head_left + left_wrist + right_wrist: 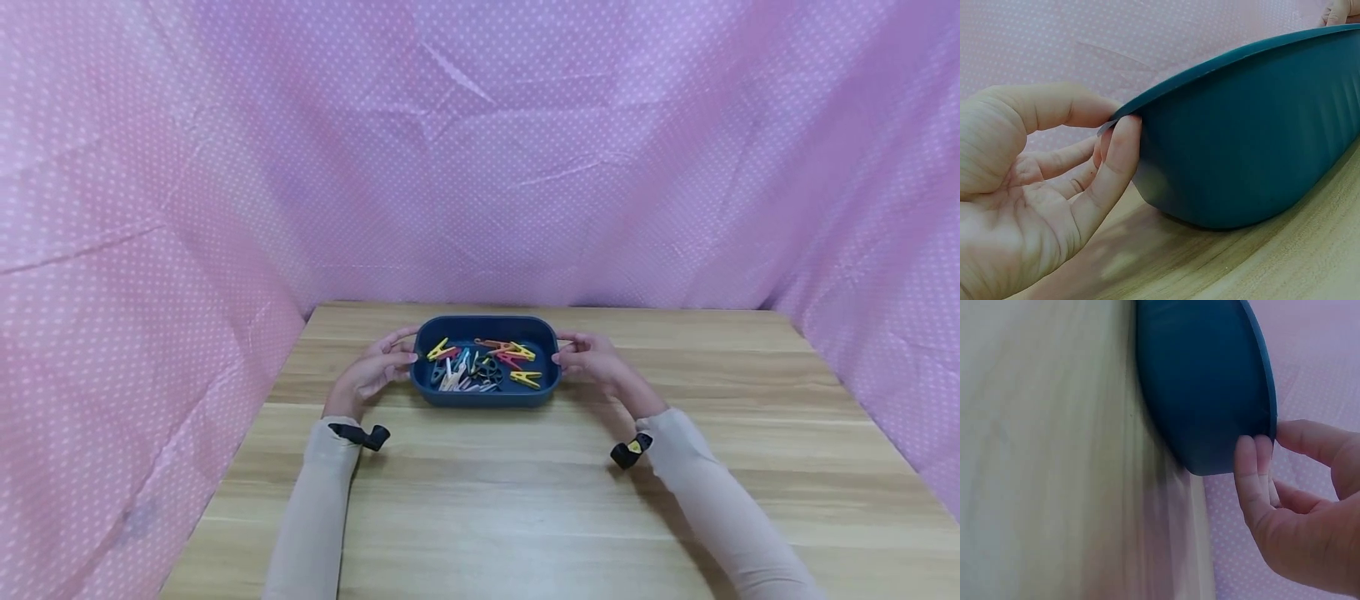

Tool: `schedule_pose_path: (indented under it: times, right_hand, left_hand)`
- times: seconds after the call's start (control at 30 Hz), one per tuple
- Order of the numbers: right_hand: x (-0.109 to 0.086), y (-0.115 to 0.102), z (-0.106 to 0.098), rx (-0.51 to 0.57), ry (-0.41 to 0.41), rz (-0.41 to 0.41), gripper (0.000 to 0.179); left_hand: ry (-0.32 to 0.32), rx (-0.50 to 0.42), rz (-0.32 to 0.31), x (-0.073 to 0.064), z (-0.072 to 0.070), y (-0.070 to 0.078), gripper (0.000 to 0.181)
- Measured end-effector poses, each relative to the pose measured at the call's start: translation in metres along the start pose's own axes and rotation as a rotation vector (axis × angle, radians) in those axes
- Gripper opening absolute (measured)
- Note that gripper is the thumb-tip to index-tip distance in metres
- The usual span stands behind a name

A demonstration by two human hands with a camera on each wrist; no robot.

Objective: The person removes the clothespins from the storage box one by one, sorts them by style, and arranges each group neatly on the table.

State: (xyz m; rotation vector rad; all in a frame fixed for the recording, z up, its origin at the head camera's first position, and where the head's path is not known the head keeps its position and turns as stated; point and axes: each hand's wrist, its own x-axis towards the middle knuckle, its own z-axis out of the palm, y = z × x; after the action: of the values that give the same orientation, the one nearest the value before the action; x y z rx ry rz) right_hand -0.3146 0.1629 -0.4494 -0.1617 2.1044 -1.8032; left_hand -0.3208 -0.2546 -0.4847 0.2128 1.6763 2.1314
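Note:
A dark blue plastic basin [487,400] with rounded corners sits near the far edge of the wooden table. Inside lie several clothespins: yellow ones [526,379], red and orange ones, and a pale heap [453,379] with dark pieces at the left. My left hand [378,367] pinches the basin's left rim, thumb on top and fingers beneath, as the left wrist view shows. At the opposite end my right hand [596,362] pinches the right rim the same way. In the right wrist view, its fingertips [1246,450] press against the outer wall.
The wooden table [480,500] stretches from the basin toward me and to both sides. Behind it and along the sides hangs a pink polka-dot cloth [480,167]. Each wrist wears a small black camera, the left one [375,437] and the right one [626,452].

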Motion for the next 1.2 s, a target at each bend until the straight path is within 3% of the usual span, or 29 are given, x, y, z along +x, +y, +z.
schedule_pose_path:
  times: [0.4,0.7,1.0,1.2]
  right_hand:
    - [0.005,-0.017,-0.008,-0.147,0.074,-0.099,0.048]
    - [0.004,-0.038,-0.008,-0.294,0.103,-0.274,0.035]
    - [0.005,-0.049,0.008,-0.685,-0.049,-0.48,0.03]
    - [0.01,-0.052,0.021,-0.981,-0.217,-0.527,0.037]
  left_hand:
    - [-0.028,0.014,0.029,-0.003,0.001,0.001,0.064]
    - [-0.035,-0.021,0.046,-0.004,0.001,-0.001,0.063]
    - [-0.037,-0.02,0.052,-0.002,0.001,-0.003,0.063]
    - [-0.04,-0.005,0.049,-0.001,-0.001,-0.004,0.062]
